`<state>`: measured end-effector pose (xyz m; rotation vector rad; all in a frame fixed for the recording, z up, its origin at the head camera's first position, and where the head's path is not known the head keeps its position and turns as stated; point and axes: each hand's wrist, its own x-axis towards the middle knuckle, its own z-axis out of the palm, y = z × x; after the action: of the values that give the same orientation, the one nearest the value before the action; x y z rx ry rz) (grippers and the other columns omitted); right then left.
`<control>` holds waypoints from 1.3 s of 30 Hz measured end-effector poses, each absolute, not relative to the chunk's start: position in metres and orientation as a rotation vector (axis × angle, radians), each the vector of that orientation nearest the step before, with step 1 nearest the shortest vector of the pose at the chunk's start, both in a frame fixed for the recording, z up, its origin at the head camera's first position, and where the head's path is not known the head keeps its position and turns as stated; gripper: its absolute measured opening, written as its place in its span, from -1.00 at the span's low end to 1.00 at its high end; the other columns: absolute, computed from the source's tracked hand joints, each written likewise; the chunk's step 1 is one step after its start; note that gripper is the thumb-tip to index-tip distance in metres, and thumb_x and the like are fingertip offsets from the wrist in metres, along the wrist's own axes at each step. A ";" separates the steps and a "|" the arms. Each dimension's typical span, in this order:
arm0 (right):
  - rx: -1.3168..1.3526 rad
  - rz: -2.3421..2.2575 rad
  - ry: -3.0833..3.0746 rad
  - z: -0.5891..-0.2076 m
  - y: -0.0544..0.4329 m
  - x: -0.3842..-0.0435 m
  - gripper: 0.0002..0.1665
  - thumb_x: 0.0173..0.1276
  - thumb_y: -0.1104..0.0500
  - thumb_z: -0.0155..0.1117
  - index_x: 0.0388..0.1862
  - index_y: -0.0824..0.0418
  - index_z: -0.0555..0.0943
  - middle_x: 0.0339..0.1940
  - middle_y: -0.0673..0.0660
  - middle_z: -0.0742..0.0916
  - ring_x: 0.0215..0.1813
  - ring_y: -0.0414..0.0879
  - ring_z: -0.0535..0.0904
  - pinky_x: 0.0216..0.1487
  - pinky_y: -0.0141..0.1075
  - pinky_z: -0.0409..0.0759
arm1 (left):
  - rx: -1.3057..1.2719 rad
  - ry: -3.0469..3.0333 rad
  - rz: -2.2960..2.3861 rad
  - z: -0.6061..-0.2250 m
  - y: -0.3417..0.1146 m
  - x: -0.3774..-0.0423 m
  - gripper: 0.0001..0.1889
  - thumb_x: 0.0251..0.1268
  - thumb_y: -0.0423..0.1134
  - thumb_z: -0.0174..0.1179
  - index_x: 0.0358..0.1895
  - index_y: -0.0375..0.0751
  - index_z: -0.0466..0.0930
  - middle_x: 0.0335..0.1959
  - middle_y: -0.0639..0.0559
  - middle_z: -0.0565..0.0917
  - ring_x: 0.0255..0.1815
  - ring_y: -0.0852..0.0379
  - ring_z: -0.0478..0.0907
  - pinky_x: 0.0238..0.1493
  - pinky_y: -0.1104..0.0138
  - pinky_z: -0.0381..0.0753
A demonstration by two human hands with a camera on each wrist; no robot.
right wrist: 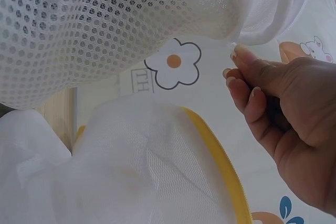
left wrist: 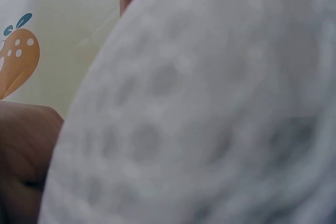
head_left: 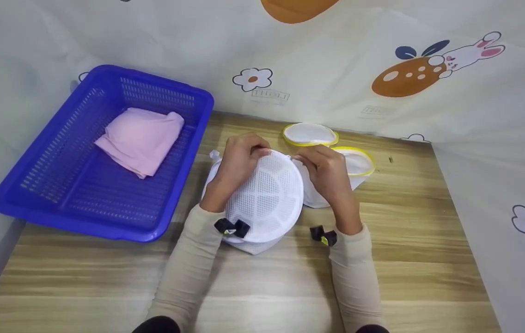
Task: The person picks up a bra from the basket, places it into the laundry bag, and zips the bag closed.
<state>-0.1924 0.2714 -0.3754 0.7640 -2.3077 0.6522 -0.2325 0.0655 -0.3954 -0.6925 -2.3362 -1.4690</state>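
The basket (head_left: 100, 203) was parked left on the surface (head_left: 410, 231), cloth (head_left: 142, 138) tucked inside; mesh bag (head_left: 262, 185) was set right of it, second bag (head_left: 357, 163) behind-right.

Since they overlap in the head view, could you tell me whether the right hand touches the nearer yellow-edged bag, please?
Apart: the right wrist view shows the printed sheet plainly between the right hand and the yellow-edged bag.

Mesh bag (head_left: 265, 185): matt cloth netting, open holes, rough-looking weave
Yellow-edged pouches (head_left: 357, 164): thin, fine mesh cloth, semi-sheer
Basket (head_left: 110, 201): smooth plastic, slightly glossy
Folded cloth (head_left: 141, 138): soft-looking matt fabric
Tabletop (head_left: 410, 240): wood-grain, smooth, softly shiny
Sleeves (head_left: 354, 268): matt, wrinkled cloth
Backdrop (head_left: 327, 69): thin creased sheeting, faint sheen
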 end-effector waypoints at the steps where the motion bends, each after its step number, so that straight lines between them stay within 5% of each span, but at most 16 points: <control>1: 0.764 0.653 -2.306 -0.375 0.271 -0.192 -0.95 0.16 0.33 0.40 -0.37 0.29 0.75 -0.45 0.12 0.73 -0.35 -0.05 0.66 -0.33 -0.22 0.62 | -0.694 -2.338 -1.465 -0.396 0.065 -0.233 -0.98 0.11 -0.43 0.32 -0.43 -0.30 0.72 -0.42 -0.09 0.71 -0.33 0.01 0.65 -0.19 0.23 0.59; 39: 0.765 0.662 -2.290 -0.375 0.274 -0.192 -0.91 0.10 0.35 0.44 -0.37 0.27 0.75 -0.46 0.10 0.73 -0.37 -0.08 0.65 -0.34 -0.25 0.62 | -0.560 -2.353 -1.502 -0.396 0.063 -0.235 -0.96 0.08 -0.41 0.35 -0.47 -0.32 0.72 -0.45 -0.07 0.72 -0.35 0.04 0.66 -0.22 0.23 0.60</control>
<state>-0.1916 0.2738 -0.3748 0.7650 -2.2896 0.6622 -0.2347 0.0627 -0.3956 -0.5601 -2.3526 -1.5016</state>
